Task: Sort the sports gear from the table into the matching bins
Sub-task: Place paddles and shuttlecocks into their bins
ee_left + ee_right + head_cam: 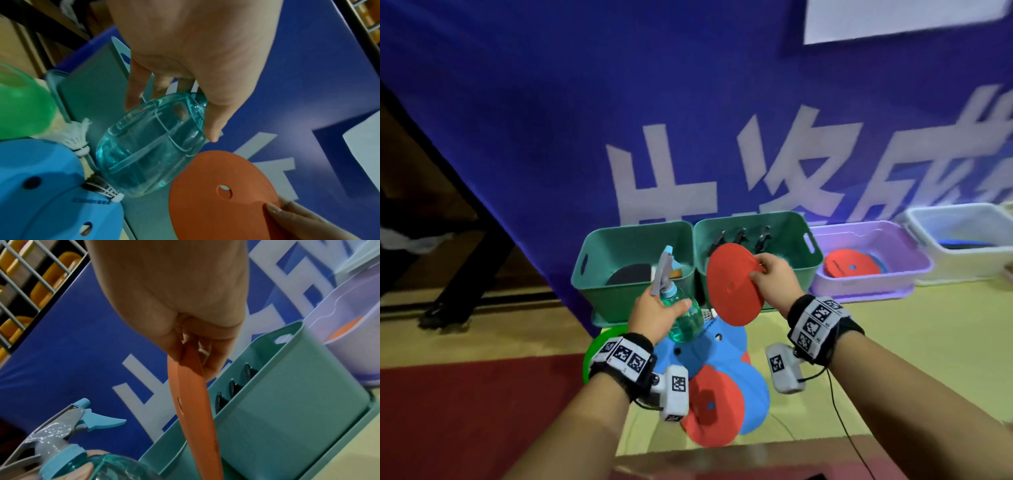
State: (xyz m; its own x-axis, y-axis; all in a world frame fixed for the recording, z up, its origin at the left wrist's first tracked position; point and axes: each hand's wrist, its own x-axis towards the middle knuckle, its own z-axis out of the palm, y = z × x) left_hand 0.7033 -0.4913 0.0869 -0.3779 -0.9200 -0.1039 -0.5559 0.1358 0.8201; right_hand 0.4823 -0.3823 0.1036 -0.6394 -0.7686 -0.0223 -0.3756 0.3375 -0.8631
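Left hand (pixel 657 317) grips the bottle (pixel 681 315), right hand (pixel 774 279) pinches a red disc (pixel 732 287) by its rim, likely bound for the purple bin (pixel 914 270) holding similar discs.

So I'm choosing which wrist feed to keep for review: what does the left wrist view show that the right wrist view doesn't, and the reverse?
Only the left wrist view shows two shuttlecocks beside the bottle's base, the blue discs and a green disc.

Only the right wrist view shows the bottle's grey and blue trigger head, three black clips on the green bin, and the purple bin holding an orange-red disc.

Both show the spray bottle gripped by the left hand, the red disc pinched by the right hand, and the blue banner.
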